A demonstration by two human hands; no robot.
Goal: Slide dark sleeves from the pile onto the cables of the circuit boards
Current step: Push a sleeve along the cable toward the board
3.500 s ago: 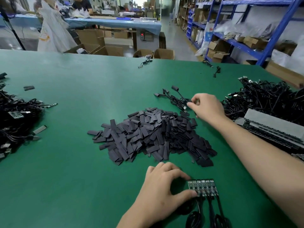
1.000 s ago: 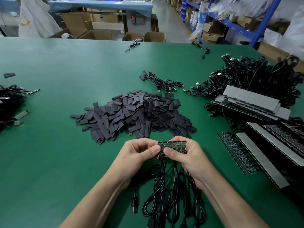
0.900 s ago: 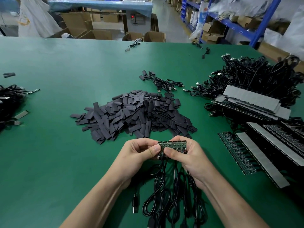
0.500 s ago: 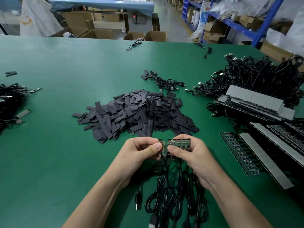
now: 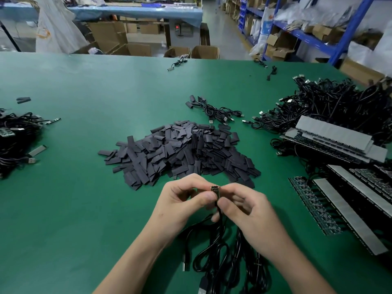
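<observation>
A wide pile of flat dark sleeves (image 5: 182,149) lies on the green table (image 5: 84,209), just beyond my hands. My left hand (image 5: 182,200) and my right hand (image 5: 248,211) meet above the table's near part. Both pinch a small circuit board (image 5: 215,188) between thumb and fingers, and only its narrow top end shows. Black cables (image 5: 214,251) hang from the board and coil on the table between my forearms. No sleeve is in either hand.
Strips of circuit boards with grey backing (image 5: 339,136) and a big tangle of black cables (image 5: 339,102) fill the right side. A small cable bundle (image 5: 214,112) lies behind the pile. More cables (image 5: 14,141) sit at the left edge. Cardboard boxes (image 5: 203,52) stand beyond the far edge.
A second ago both hands held a flat strip of boards. Its left end separated in my left hand, and now only one narrow board end shows between my thumbs.
</observation>
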